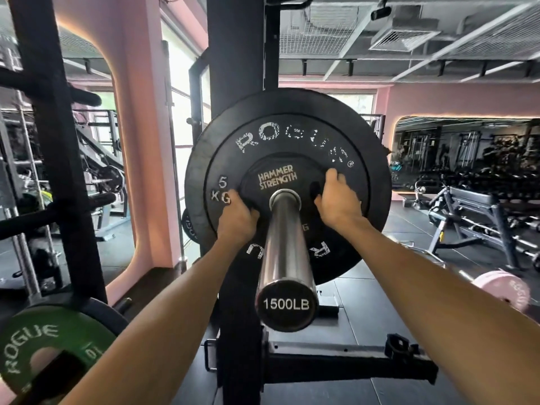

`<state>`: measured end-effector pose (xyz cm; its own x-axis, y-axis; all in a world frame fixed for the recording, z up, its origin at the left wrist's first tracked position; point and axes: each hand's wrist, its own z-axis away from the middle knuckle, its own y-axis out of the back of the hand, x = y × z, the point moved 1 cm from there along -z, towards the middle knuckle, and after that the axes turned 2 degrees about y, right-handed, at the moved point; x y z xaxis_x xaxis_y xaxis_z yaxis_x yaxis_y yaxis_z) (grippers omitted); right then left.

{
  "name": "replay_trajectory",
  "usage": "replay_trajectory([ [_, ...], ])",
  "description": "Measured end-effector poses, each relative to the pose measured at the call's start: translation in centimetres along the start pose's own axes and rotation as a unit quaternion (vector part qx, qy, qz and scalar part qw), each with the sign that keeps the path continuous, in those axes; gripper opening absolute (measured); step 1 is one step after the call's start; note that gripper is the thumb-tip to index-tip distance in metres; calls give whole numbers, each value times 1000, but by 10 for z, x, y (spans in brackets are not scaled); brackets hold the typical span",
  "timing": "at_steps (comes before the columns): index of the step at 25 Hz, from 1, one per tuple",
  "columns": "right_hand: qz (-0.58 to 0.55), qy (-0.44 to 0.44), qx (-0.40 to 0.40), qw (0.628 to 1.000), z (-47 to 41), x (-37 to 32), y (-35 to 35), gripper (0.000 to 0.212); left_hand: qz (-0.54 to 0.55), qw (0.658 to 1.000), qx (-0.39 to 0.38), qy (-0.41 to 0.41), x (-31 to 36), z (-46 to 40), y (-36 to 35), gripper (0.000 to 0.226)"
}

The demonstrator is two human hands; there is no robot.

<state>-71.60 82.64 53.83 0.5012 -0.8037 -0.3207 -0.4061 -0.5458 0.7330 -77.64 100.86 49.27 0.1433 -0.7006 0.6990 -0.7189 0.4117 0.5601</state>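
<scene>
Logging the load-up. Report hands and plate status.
Left hand, right hand grip small round black Hammer Strength plate on steel barbell sleeve. Sleeve outboard bare.

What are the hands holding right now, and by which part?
Both grip the small Hammer Strength plate on the barbell sleeve: the left hand curls round its left rim, the right hand round its right rim.

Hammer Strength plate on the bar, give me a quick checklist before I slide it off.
1. Left hand grips the Hammer Strength plate rim: ok.
2. Right hand grips the opposite rim: ok.
3. Bar sleeve toward you free of any collar: ok.
4. Bar seated on the rack: cannot tell, the 5 kg plate hides it.
5. Green plate clear of the sleeve's path: ok.
</scene>
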Motion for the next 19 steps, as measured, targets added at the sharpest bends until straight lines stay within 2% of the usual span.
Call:
replay_trajectory([
  [4,-18,-1,-21,1000,16,-1,14,34,-18,1000,-15,-11,-1,15,14,44],
  [10,-44,-11,-55,997,82,-11,60,33,15,999,-34,-8,4,77,64,61],
  [19,-30,-21,-39,999,201,-43,139,35,19,999,-9,-49,21,202,147,31],
])
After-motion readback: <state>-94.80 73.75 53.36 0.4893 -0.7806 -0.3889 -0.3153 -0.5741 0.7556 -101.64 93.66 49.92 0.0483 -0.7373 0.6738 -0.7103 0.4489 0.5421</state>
